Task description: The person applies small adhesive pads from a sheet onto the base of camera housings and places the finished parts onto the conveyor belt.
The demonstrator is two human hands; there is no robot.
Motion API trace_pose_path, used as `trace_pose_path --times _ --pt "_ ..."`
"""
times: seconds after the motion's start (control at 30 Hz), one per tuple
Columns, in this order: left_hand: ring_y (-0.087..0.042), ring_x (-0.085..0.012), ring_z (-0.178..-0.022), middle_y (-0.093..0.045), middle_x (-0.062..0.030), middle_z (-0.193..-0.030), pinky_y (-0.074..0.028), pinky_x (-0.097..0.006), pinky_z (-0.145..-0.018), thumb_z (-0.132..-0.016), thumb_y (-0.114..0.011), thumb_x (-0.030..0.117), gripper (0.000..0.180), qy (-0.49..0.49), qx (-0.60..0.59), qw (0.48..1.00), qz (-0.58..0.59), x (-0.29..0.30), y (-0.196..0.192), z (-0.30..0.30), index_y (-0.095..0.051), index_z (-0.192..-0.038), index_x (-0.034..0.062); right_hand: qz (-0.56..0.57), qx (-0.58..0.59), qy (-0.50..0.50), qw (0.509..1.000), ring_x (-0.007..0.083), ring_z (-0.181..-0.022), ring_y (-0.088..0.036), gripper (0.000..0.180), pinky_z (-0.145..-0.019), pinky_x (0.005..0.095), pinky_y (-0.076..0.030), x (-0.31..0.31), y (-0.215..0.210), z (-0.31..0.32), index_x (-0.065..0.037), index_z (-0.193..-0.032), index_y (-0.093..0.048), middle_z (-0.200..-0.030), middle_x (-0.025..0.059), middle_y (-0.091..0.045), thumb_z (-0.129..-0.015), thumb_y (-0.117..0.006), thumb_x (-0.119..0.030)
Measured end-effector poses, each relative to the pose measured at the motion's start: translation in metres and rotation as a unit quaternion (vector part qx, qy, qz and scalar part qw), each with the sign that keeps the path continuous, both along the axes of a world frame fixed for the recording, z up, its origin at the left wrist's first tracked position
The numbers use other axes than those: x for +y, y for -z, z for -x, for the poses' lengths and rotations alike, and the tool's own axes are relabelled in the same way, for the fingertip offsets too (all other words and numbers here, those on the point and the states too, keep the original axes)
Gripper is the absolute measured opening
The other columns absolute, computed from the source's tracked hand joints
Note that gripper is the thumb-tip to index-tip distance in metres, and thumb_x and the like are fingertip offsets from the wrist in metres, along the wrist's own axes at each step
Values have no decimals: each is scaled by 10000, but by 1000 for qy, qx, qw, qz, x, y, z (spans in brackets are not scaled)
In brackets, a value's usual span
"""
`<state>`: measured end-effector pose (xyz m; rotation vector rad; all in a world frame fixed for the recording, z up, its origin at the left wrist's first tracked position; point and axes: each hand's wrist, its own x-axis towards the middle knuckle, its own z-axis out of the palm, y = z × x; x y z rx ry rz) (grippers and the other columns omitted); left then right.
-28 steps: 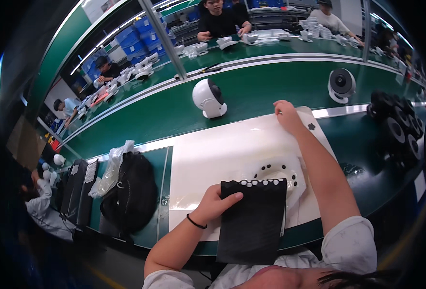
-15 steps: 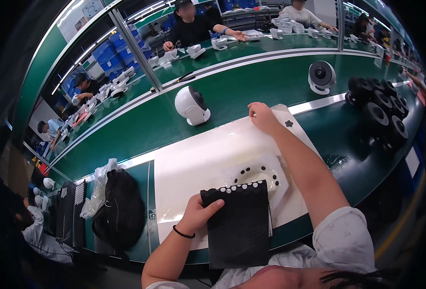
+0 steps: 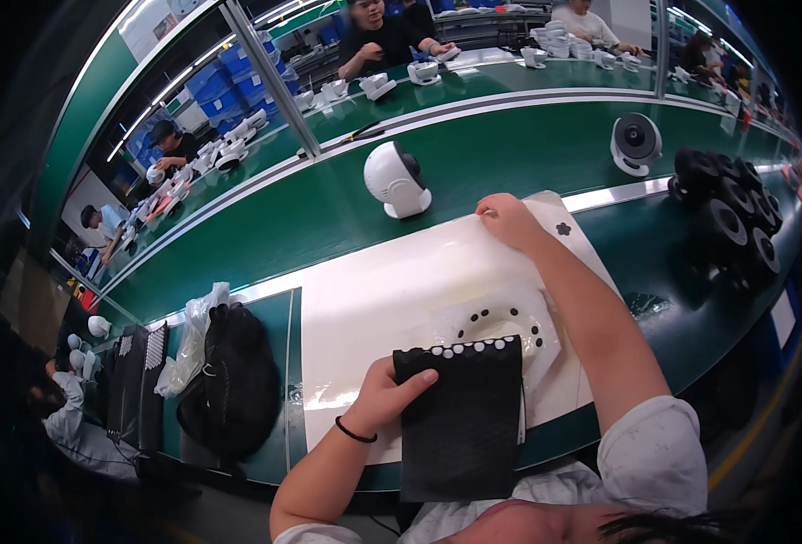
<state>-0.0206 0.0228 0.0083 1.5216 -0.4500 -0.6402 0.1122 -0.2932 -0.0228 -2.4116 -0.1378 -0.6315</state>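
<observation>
My left hand (image 3: 392, 394) grips a black sheet (image 3: 462, 426) by its upper left side, thumb on top. A row of white and black round pads (image 3: 460, 349) runs along the sheet's top edge. Over the far edge of a white mat (image 3: 374, 299), my right hand (image 3: 508, 222) is closed with its fingers curled inward; whatever is in the fingertips is too small to make out. Between the hands on the mat lies a pale, translucent curved piece (image 3: 546, 313) with several small black dots on it.
Beyond the mat, a white camera-like device (image 3: 392, 179) and another one (image 3: 635, 143) stand on the green belt (image 3: 510, 145). Black round parts (image 3: 727, 213) are grouped at right. A black bag (image 3: 229, 381), clear plastic (image 3: 193, 349) and black sheets (image 3: 138, 385) lie left. Co-workers sit across.
The view has shifted a little. Both white devices appear slightly farther right along the belt. My hands keep nearly the same pose. The co-worker in black across the belt has moved their arms.
</observation>
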Motion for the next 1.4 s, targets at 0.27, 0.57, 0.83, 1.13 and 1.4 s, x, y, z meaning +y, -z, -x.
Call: trace_pose_path --times 0.27,0.57,0.83,1.13,1.4 --pt "-544 -81 -777 -607 -18 -840 -446 -223 -698 -809 -620 171 241 15 61 998 4 -5 -1 -4 -581 -953 -18 135 143 -68 978 257 -1119 -433 453 -966 346 -302 16 -12 -29 -80 -1155 -501 -1202 122 -478 -812 -498 -377" --pt "-544 -80 -776 -607 -23 -830 -443 -223 -691 -804 -623 165 238 49 48 998 -6 -10 -3 -16 -576 -946 -20 198 193 -61 959 205 -1310 -191 714 -1066 380 -101 24 -15 -62 -54 -1325 -301 -1394 115 -259 -812 -454 -527" --pt "-543 -80 -778 -606 -19 -833 -443 -228 -698 -800 -626 161 221 30 29 999 14 -10 -3 -10 -582 -925 -16 50 127 -17 991 266 -1193 -362 668 -1051 402 -141 14 -36 -28 -49 -1185 -435 -1171 139 -499 -733 -585 -517" --pt "-529 -70 -744 -594 -4 -798 -433 -217 -662 -795 -623 131 180 20 -60 997 47 0 -3 2 -596 -904 -9 -67 8 81 994 231 -673 -599 588 -584 316 -467 23 -102 32 -25 -865 -605 -761 124 -613 -652 -655 -570" --pt "-489 -120 -621 -562 -65 -705 -377 -249 -554 -682 -669 72 165 80 -183 979 40 7 -23 19 -524 -703 -3 -71 -44 -93 992 45 -486 -334 375 -441 219 -265 51 -167 148 -23 -559 -484 -506 -29 -392 -812 -602 -275"
